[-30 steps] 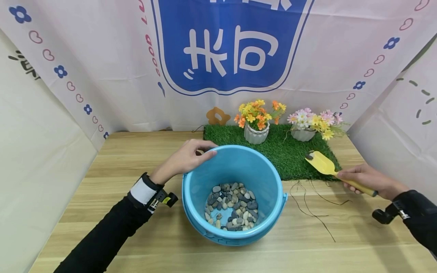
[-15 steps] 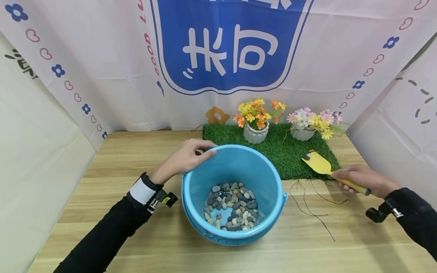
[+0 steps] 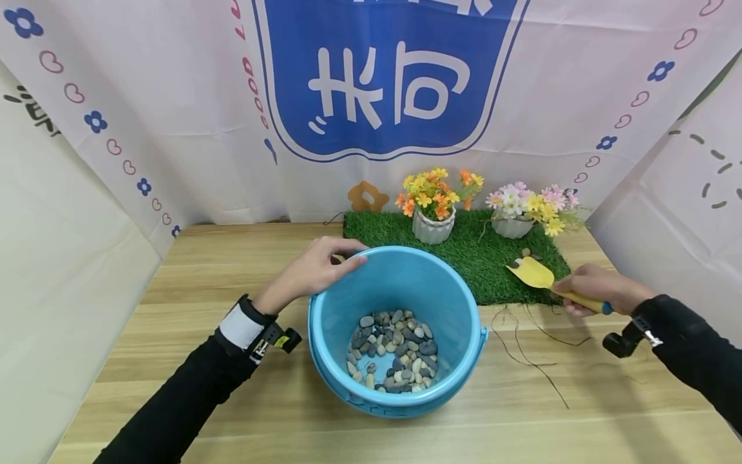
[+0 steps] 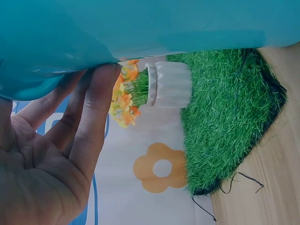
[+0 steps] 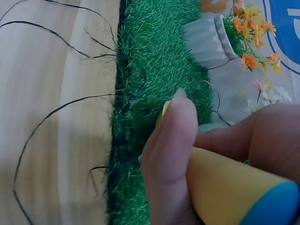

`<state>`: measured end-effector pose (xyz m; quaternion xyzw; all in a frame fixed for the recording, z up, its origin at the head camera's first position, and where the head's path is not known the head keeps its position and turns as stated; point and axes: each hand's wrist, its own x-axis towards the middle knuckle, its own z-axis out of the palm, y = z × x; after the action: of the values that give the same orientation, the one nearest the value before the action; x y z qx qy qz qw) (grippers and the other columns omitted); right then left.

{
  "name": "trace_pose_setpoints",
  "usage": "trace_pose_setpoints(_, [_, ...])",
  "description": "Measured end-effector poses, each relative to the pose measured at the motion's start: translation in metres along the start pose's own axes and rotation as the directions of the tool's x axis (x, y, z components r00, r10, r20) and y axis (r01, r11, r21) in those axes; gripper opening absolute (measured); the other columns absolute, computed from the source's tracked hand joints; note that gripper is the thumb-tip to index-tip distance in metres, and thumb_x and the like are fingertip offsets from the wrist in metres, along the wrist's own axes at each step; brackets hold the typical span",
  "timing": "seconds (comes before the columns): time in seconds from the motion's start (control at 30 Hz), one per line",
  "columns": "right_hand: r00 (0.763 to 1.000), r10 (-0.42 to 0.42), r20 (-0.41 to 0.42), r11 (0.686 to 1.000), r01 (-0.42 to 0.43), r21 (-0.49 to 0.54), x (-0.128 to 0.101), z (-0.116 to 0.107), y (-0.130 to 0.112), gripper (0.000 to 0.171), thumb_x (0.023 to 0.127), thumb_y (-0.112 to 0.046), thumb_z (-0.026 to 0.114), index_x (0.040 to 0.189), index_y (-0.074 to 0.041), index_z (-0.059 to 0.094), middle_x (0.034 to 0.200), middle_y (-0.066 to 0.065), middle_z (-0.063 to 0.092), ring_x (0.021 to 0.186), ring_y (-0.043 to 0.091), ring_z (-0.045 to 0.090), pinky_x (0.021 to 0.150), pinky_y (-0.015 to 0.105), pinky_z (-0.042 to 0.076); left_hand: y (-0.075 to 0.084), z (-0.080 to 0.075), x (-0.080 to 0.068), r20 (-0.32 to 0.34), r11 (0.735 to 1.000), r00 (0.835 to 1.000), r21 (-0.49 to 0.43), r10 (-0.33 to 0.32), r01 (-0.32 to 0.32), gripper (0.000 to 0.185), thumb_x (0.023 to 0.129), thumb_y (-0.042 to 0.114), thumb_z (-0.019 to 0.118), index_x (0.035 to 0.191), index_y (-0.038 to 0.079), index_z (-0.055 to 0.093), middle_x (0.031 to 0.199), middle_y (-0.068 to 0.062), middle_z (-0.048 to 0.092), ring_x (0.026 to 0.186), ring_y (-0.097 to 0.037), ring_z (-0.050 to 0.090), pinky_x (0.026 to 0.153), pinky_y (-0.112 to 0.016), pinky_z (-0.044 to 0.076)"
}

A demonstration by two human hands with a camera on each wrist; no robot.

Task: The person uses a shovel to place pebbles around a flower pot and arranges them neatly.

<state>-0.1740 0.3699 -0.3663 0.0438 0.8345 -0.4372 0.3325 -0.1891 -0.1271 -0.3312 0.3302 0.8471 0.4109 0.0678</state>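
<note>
A blue bucket (image 3: 458, 309) with several grey and tan pebbles (image 3: 393, 351) in its bottom stands at the table's middle. My left hand (image 3: 315, 269) rests on the bucket's far-left rim (image 4: 56, 51), fingers hooked over the edge (image 4: 101, 89). My right hand (image 3: 591, 288) grips the handle (image 5: 234, 187) of a yellow toy shovel (image 3: 530, 272). Its blade is over the green turf mat (image 3: 481, 258) and carries a small pebble or two.
Two white pots with artificial flowers (image 3: 436, 205) (image 3: 522, 209) stand on the turf at the back. A loose pebble (image 3: 525, 252) lies on the mat. Thin black strands (image 3: 524, 351) trail across the wooden table (image 3: 232, 270). Fabric backdrops close off the back and sides.
My right hand has carried the shovel leftward and farther back over the turf. The left hand and bucket have stayed put.
</note>
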Motion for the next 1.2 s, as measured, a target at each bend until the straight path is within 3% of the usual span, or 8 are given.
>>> trace_pose_setpoints(0.47, [0.996,0.048,0.072,0.991,-0.038,-0.13,0.007,-0.009,-0.032,0.03,0.098,-0.018,0.044,0.097,0.009,0.056,0.066,0.009,0.055,0.05,0.011,0.053,0.054,0.03,0.051,0.0,-0.001,0.001,-0.011,1.0,1.0,0.012,0.002,-0.002,0.026,0.096,0.026,0.055,0.114,0.012,0.066,0.096,0.001,0.064,0.084,-0.014,0.062,0.069,-0.029,0.054])
trace_pose_setpoints(0.77, [0.986,0.113,0.125,0.987,-0.097,-0.129,0.008,-0.011,-0.049,0.029,0.1,-0.015,0.041,0.089,0.005,0.059,0.062,0.005,0.051,0.049,0.009,0.048,0.047,0.023,0.046,-0.002,0.0,0.002,-0.004,1.0,1.0,0.022,-0.002,0.002,0.026,0.096,0.027,0.055,0.115,0.012,0.066,0.097,0.001,0.064,0.084,-0.012,0.061,0.069,-0.028,0.053])
trace_pose_setpoints(1.2, [0.99,0.077,0.12,0.977,-0.05,-0.209,-0.007,-0.012,-0.049,0.03,0.098,-0.018,0.044,0.092,0.005,0.062,0.061,0.006,0.054,0.046,0.009,0.049,0.045,0.022,0.044,-0.002,0.0,0.001,0.0,1.0,1.0,0.012,0.0,0.0,0.026,0.096,0.027,0.055,0.115,0.012,0.066,0.096,0.0,0.064,0.084,-0.013,0.061,0.069,-0.028,0.054])
